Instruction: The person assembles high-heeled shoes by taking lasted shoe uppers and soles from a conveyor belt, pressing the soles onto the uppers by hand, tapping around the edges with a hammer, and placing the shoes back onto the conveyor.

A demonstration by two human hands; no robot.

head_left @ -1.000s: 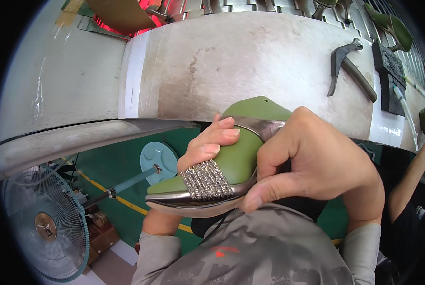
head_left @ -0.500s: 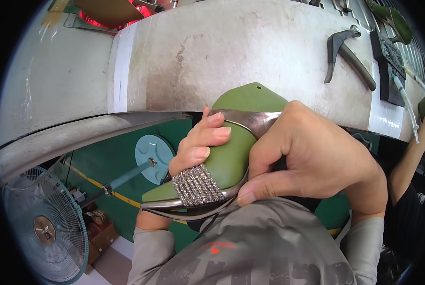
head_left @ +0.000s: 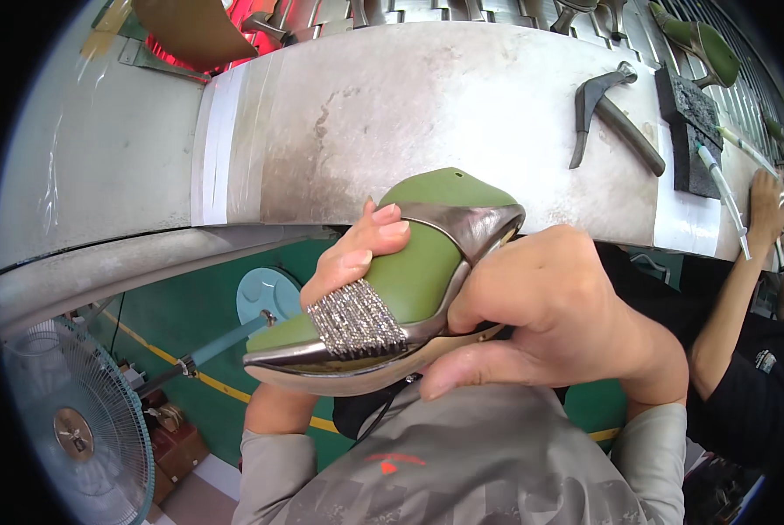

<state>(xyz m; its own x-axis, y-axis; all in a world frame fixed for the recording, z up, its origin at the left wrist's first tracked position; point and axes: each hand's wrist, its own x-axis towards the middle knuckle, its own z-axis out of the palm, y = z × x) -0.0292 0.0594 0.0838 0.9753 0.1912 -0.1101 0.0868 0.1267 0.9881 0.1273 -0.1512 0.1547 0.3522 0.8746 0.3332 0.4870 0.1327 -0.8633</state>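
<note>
While a fan (head_left: 72, 429) stands low at the left, the left hand (head_left: 357, 249) curls its fingers over the green-lasted silver shoe (head_left: 392, 302), held before the grey workbench (head_left: 427, 114); the right hand (head_left: 558, 319) clamps firmly around its heel end.

1. A silver metallic shoe upper (head_left: 383, 337) sits fitted over a green plastic shoe last (head_left: 418, 271), and the pair is held up in the air in front of the person's chest, just below the edge of the worktable.
2. The shoe lies nearly level, its pointed toe aimed to the person's left and its heel end raised slightly toward the right.
3. A band of sparkling rhinestones (head_left: 357, 319) crosses the front of the shoe, wrapping over the green last.
4. The last's smooth green top stands exposed above the shiny silver heel cup (head_left: 471, 226).
5. A pale sole edge runs along the underside.
</note>
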